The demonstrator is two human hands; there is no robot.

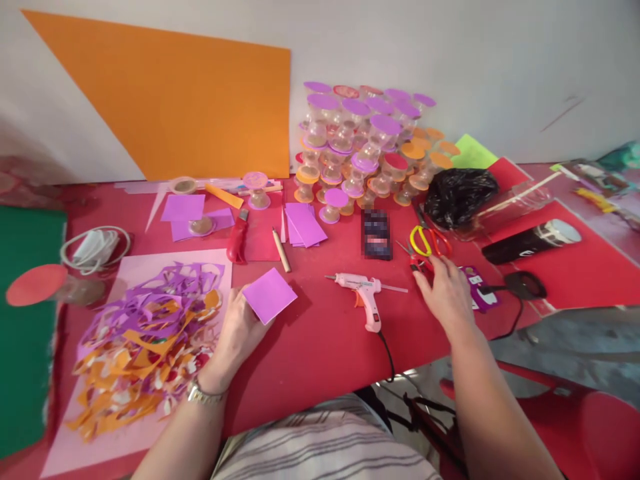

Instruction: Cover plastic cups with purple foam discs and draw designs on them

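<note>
A square purple sheet point(270, 295) is in my left hand point(243, 330), whose fingers are mostly hidden beneath it. My right hand point(445, 290) reaches to the scissors with red and yellow handles point(424, 243), its fingertips at the handles; whether they grip is unclear. Between my hands lies a pink glue gun point(367, 293) with a glue stick in its back. Purple sheets point(305, 225) lie stacked beyond my left hand, near a wooden stick point(281, 250) and a red cutter point(239, 239).
Many clear cups point(355, 143) with coloured discs stand stacked at the back. Paper scraps point(150, 333) cover a pink sheet at left. A phone point(377, 235), black bag point(457, 193), black bottle point(530, 241) and white cable point(95, 250) lie on the red table point(305, 353).
</note>
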